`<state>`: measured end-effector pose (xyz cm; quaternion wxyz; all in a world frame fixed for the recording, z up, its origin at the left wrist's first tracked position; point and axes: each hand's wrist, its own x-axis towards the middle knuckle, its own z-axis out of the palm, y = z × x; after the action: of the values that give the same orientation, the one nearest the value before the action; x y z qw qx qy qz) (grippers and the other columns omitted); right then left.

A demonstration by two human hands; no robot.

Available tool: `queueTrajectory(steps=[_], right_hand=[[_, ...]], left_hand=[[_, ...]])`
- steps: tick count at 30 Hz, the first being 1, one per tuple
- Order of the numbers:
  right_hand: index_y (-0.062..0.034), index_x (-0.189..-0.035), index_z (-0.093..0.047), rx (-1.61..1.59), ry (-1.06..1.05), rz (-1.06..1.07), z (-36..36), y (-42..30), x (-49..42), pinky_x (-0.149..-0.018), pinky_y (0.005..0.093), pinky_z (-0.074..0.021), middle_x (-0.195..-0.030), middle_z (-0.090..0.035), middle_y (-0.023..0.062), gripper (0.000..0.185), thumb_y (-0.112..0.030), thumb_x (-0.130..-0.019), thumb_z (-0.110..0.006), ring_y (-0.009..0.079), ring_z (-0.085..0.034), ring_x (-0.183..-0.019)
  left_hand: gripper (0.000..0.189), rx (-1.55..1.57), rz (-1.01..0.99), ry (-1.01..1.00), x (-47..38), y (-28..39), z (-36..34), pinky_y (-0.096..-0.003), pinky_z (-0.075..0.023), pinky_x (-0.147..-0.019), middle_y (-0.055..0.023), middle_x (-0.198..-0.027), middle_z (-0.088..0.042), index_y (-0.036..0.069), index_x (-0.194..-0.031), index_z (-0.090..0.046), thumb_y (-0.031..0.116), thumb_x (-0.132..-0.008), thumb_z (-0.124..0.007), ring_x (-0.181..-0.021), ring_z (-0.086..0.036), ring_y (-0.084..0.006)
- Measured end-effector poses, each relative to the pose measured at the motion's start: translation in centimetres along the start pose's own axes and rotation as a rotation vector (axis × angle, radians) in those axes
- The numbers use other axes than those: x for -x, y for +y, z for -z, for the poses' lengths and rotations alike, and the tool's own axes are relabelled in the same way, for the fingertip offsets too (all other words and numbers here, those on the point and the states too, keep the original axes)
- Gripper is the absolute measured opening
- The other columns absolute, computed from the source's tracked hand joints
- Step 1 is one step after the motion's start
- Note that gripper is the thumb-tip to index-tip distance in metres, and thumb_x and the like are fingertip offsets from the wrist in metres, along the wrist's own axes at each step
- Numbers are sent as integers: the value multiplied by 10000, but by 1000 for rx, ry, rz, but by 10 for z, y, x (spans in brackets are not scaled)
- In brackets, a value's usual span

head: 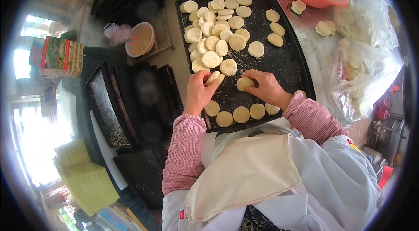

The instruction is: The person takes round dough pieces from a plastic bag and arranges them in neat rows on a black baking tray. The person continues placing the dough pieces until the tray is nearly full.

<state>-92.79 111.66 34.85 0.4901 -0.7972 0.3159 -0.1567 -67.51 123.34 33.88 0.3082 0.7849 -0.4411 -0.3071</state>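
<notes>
A black baking tray (pixel 278 64) lies before me, holding many round, flat, pale dough pieces (pixel 210 59), heaped at its far left. My left hand (pixel 200 90) grips small dough discs (pixel 214 78) between thumb and fingers, beside the heap's near edge. Over the tray's middle, my right hand (pixel 266 86) has one dough disc (pixel 245 84) between thumb and fingers; whether it touches the tray is unclear. Several discs (pixel 241 114) form a row along the near edge. Three more (pixel 277 29) lie apart at the far right.
Right of the tray, a table (pixel 307 38) bears a red basin (pixel 343 0) of crumbly pale material, loose discs (pixel 323 28) and clear plastic bags (pixel 352 80) of discs. Stacked black trays (pixel 108 106) stand at the left, near a patterned bowl (pixel 140 39) and yellow stacked sheets (pixel 86 182).
</notes>
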Motion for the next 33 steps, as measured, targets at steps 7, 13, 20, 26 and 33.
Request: queueTrajectory(steps=[7, 13, 20, 26, 33], right_hand=[[-39, -1327, -699, 278, -36, 177, -10, 24, 3, -862, 407, -627, -1138, -753, 174, 444, -173, -921, -820, 338, -764, -948], [-26, -1338, -675, -175, 61, 2, -11, -27, 6, -948, 452, -591, -1152, -722, 211, 424, -354, -1071, -703, 398, -722, -1033], [2, -1230, -641, -313, 32, 36, -20, -46, 14, -849, 458, -582, -1004, -687, 206, 540, -507, -1173, -468, 351, -699, -906], [20, -1239, -603, -470, -41, -218, -19, -68, 24, -602, 357, -553, -832, -664, 98, 442, -374, -1196, -407, 163, -641, -658], [35, -1303, -571, -747, -47, -284, -22, -66, 37, -611, 337, -564, -893, -710, 123, 448, -328, -1192, -331, 176, -662, -696]], left_hand=[[641, -261, -234, 21, 18, 10, -21, -457, -566, -1028, -229, -1184, -701, 63, -1424, -631, 190, -831, -839, -1064, -699, -420], [497, 665, 70, -222, 39, 29, -15, -278, -606, -777, -62, -1164, -688, 77, -1440, -576, 116, -978, -755, -951, -698, -123], [527, -97, -563, 139, 71, 71, -33, -455, -608, -849, -208, -1243, -558, 20, -1419, -519, 236, -1005, -763, -1055, -665, -387], [434, -35, -585, 310, 79, 68, -51, -471, -550, -865, -183, -1154, -619, 13, -1342, -582, 368, -1096, -629, -974, -645, -366], [476, 539, 0, 226, 79, 81, -41, -283, -495, -607, -79, -975, -701, 35, -1268, -648, 445, -1167, -429, -699, -612, -137]])
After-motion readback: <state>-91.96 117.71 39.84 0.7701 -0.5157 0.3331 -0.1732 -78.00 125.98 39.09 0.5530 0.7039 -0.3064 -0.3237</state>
